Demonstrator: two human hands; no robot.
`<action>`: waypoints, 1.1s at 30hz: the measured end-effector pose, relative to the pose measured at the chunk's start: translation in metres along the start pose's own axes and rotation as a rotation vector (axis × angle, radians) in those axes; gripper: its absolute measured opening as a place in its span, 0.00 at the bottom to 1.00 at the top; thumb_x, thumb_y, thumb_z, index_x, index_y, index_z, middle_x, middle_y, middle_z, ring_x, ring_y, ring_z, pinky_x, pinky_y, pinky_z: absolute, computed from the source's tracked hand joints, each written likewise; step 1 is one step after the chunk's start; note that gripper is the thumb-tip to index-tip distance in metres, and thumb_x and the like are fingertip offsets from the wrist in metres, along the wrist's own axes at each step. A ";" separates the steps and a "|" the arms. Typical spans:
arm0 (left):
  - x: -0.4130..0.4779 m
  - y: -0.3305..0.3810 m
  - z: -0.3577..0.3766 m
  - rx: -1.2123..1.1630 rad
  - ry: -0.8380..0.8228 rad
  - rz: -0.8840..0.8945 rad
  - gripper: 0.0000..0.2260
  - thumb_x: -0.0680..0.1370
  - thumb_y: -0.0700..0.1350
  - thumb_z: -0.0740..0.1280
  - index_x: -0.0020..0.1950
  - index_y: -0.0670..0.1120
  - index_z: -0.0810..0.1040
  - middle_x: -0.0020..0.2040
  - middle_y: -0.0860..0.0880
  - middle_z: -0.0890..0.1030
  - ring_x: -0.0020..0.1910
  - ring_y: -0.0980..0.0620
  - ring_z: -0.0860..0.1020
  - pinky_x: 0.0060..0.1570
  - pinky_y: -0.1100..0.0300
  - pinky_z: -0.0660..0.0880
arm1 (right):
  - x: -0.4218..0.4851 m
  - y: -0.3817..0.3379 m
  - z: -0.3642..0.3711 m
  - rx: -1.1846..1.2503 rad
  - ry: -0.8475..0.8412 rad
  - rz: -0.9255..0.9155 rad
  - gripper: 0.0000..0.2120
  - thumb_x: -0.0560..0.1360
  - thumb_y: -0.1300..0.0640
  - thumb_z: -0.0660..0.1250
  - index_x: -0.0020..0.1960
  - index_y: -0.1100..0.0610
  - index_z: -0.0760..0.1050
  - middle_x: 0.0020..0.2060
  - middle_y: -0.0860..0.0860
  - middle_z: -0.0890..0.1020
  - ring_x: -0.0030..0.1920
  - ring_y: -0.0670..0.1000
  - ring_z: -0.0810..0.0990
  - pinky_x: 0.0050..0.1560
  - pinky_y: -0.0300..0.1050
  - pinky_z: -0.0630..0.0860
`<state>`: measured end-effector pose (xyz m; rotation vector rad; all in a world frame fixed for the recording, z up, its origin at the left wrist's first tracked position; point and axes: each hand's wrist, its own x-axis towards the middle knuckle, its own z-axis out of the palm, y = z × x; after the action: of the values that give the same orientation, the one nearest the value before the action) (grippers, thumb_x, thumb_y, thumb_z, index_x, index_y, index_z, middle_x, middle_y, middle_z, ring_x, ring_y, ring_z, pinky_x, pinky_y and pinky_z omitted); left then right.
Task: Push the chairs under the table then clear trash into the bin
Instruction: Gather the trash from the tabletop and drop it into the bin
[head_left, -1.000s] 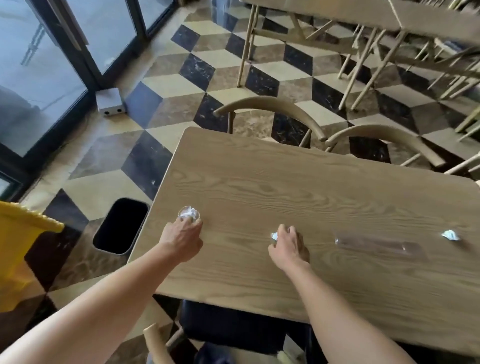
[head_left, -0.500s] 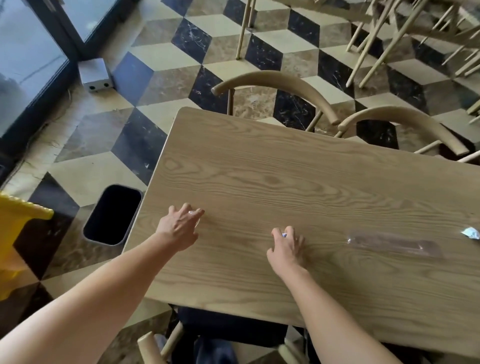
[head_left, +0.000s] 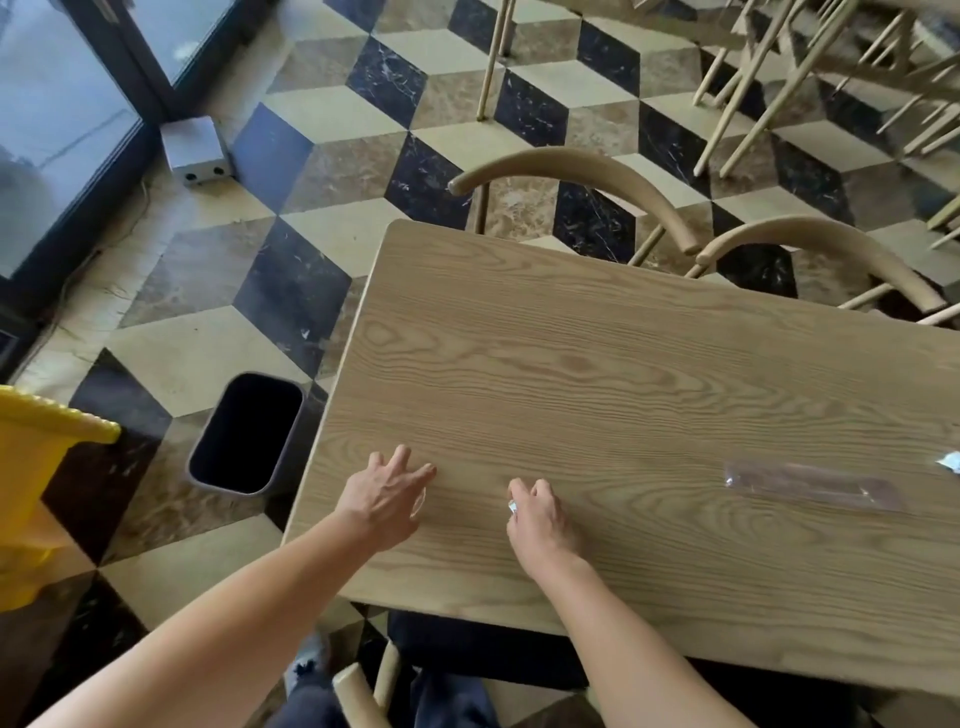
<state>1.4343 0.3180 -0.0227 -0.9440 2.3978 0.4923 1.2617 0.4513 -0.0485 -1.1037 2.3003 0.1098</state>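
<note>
One head-worn camera looks steeply down, close over the wooden table (head_left: 597, 374) and the checkered floor (head_left: 332, 171) beyond.

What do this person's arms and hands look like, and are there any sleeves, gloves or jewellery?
Both arms are bare as far up as the picture shows: no sleeve reaches the left forearm or the right forearm. The left hand and the right hand wear no gloves. No watch, bracelet or ring shows on the wrists or fingers, and no markings can be made out.
</note>
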 end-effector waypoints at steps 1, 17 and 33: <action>-0.003 -0.009 0.001 0.001 0.008 0.003 0.25 0.80 0.53 0.66 0.74 0.55 0.61 0.67 0.45 0.64 0.63 0.41 0.69 0.51 0.51 0.78 | -0.001 -0.010 0.001 -0.015 -0.006 -0.020 0.11 0.81 0.61 0.59 0.60 0.50 0.69 0.53 0.52 0.69 0.53 0.55 0.74 0.44 0.47 0.70; -0.053 -0.298 -0.023 -0.019 0.080 -0.079 0.26 0.79 0.56 0.63 0.76 0.55 0.60 0.65 0.44 0.67 0.61 0.41 0.70 0.43 0.52 0.74 | 0.000 -0.302 0.027 0.038 -0.148 -0.190 0.13 0.80 0.62 0.56 0.63 0.51 0.70 0.61 0.54 0.72 0.58 0.59 0.75 0.56 0.53 0.75; -0.080 -0.464 -0.034 -0.152 0.093 -0.270 0.25 0.80 0.57 0.64 0.76 0.55 0.63 0.67 0.44 0.71 0.61 0.41 0.74 0.51 0.51 0.79 | 0.041 -0.498 0.018 -0.033 -0.121 -0.395 0.06 0.81 0.58 0.60 0.57 0.55 0.71 0.56 0.54 0.74 0.54 0.58 0.76 0.48 0.49 0.72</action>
<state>1.8019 0.0217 -0.0156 -1.3622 2.2895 0.5436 1.6168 0.1027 -0.0015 -1.5014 1.9413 0.0581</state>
